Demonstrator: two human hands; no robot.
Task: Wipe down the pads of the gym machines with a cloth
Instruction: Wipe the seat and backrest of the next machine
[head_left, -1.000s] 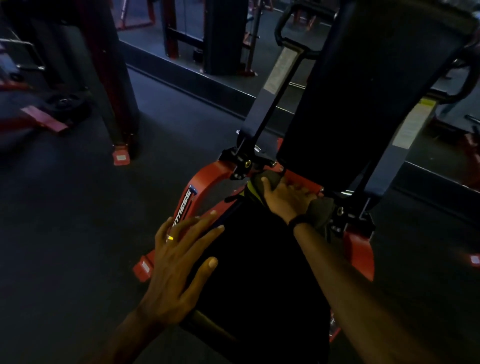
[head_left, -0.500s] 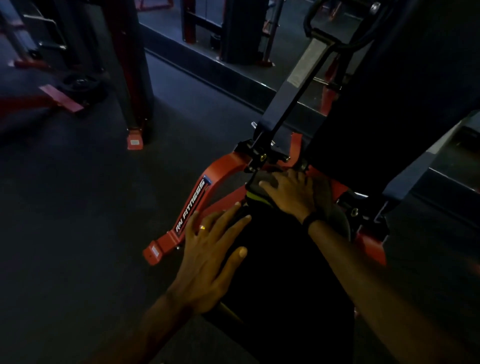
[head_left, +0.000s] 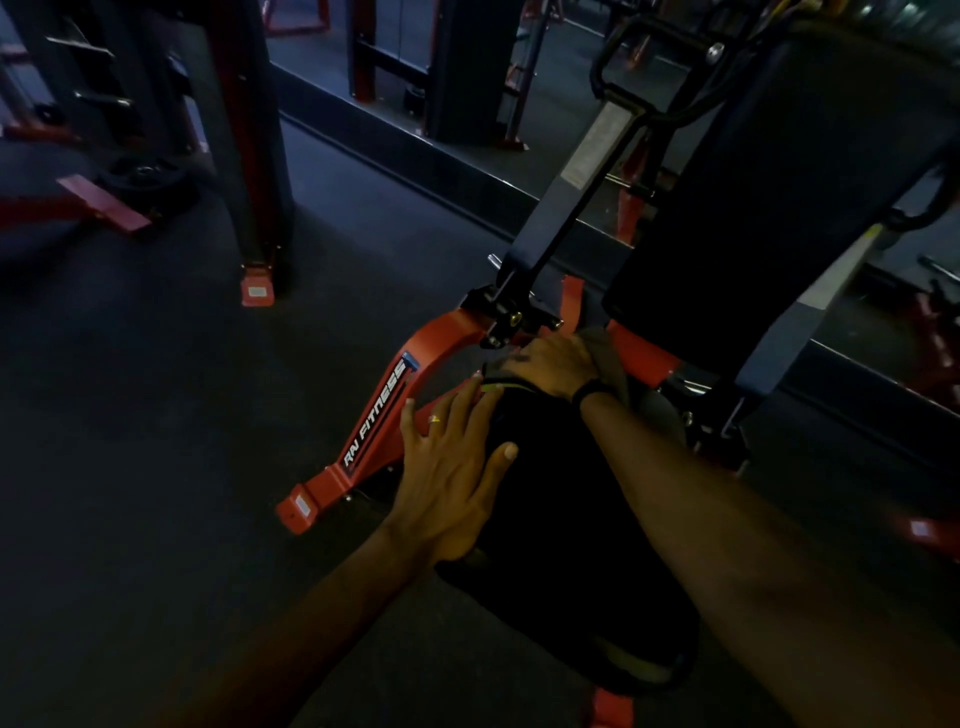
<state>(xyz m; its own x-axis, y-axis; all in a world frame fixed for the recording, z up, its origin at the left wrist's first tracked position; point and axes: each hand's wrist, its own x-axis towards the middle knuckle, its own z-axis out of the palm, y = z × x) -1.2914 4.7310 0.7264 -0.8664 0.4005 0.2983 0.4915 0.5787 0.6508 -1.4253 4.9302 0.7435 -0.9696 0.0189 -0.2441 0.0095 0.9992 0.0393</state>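
A black seat pad (head_left: 561, 525) of a red-framed gym machine fills the lower middle. Its black back pad (head_left: 779, 197) rises at the upper right. My right hand (head_left: 556, 364) presses a dark grey cloth (head_left: 610, 358) with a yellow-green edge onto the far end of the seat pad, fingers spread flat over it. My left hand (head_left: 452, 467) rests flat on the seat pad's left edge, fingers straight and spread, a ring on one finger. Part of the cloth is hidden beneath my right hand and wrist.
The machine's red base leg (head_left: 374, 421) with white lettering reaches left across the dark floor. A dark upright post with a red foot (head_left: 257, 291) stands at the left. A mirror wall (head_left: 467, 78) runs along the back. Another red frame (head_left: 98, 208) lies far left.
My right hand has slid the cloth a little rightward along the far end of the seat pad. My left hand has shifted forward along the pad's left edge. The camera has moved closer.
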